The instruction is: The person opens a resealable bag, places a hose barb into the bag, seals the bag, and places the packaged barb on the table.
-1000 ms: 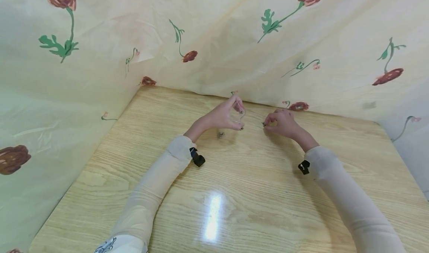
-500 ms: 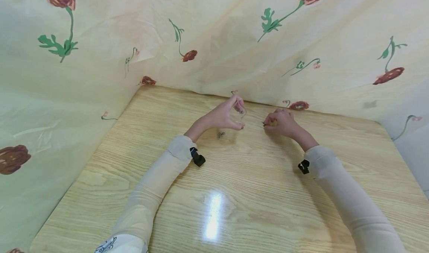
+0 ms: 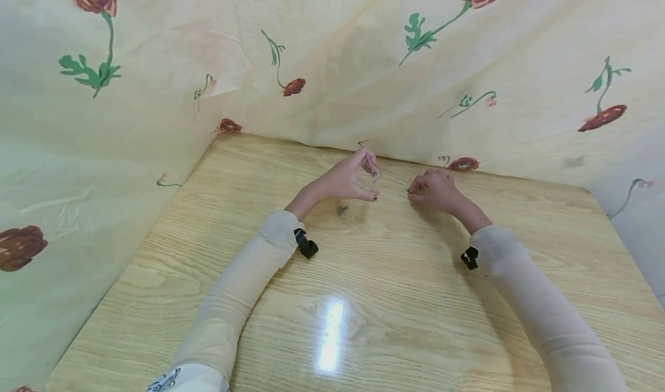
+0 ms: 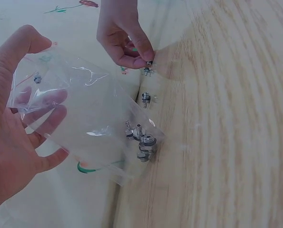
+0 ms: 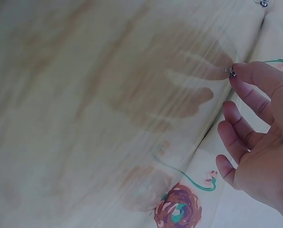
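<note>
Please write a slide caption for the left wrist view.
Left hand holds a clear bag; right hand pinches a metal fitting.

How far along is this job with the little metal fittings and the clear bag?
If they're being bagged, one fitting already appears inside the clear bag. In hand: the left hand holds the bag; the right hand pinches another fitting. Remaining: a cluster of fittings and a single fitting on the table. I can't tell packing from unpacking.

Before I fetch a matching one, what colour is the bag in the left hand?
The bag is clear and colourless; the left wrist view shows it best.
</note>
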Demonstrator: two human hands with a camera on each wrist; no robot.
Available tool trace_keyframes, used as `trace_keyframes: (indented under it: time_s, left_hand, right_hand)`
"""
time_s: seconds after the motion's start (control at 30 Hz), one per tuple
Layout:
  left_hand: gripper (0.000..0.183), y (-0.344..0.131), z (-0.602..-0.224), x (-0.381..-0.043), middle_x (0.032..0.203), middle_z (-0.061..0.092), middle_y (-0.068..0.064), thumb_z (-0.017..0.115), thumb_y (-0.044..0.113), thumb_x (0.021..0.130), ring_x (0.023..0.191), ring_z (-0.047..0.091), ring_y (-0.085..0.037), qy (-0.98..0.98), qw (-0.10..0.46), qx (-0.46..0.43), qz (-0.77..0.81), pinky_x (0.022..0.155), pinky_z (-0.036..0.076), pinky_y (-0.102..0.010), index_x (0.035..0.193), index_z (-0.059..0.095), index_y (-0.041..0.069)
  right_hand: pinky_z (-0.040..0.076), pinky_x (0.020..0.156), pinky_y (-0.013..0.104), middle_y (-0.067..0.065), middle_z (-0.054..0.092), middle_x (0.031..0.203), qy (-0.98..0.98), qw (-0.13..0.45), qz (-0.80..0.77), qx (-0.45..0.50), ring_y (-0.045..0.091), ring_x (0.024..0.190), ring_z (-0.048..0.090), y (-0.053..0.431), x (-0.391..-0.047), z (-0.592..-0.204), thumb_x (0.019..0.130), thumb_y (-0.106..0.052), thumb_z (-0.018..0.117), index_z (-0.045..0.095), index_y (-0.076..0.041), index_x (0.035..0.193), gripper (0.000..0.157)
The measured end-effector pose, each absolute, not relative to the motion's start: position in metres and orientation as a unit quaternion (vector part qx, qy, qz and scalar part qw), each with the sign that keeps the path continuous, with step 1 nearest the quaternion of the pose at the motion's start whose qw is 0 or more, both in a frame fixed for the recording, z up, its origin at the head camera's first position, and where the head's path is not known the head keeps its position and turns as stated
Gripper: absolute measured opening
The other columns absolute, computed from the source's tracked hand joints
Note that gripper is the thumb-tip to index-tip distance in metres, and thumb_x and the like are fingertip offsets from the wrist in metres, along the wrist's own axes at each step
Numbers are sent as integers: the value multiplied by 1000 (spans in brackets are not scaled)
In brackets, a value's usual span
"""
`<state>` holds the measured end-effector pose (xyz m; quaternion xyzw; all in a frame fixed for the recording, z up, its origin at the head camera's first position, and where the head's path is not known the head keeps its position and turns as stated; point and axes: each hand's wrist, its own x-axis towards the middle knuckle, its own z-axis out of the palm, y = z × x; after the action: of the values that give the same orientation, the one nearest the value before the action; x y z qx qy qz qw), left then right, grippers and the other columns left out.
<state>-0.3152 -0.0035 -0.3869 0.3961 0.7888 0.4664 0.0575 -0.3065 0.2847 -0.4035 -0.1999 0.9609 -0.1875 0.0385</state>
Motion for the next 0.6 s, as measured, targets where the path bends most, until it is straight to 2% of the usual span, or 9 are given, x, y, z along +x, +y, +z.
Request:
trace_keyframes:
  time_s: [0.17, 0.43, 0.6]
  left_hand:
    - [55, -4, -388, -316, 117, 59, -7, 81, 19, 83, 113, 57, -23, 785, 57, 400, 469, 106, 46, -50, 120, 42, 8]
    - [54, -5, -389, -317, 117, 59, -8, 80, 17, 83, 116, 58, -33, 778, 62, 407, 474, 106, 45, -52, 119, 42, 8]
    - [54, -5, -390, -317, 117, 59, -8, 80, 17, 82, 116, 58, -32, 780, 60, 409, 470, 105, 47, -49, 119, 42, 8]
  right_hand:
    - [25, 93, 63, 15, 63, 95, 961, 32, -184, -203, 33, 96, 46, 284, -308, -406, 91, -12, 73, 72, -5, 92, 7]
    - [22, 97, 67, 19, 62, 100, 958, 26, -193, -209, 39, 104, 47, 281, -306, -405, 86, -10, 74, 71, -4, 86, 7]
    - [32, 94, 65, 18, 68, 96, 949, -22, -208, -236, 40, 100, 57, 275, -305, -402, 83, -9, 74, 71, -5, 84, 5]
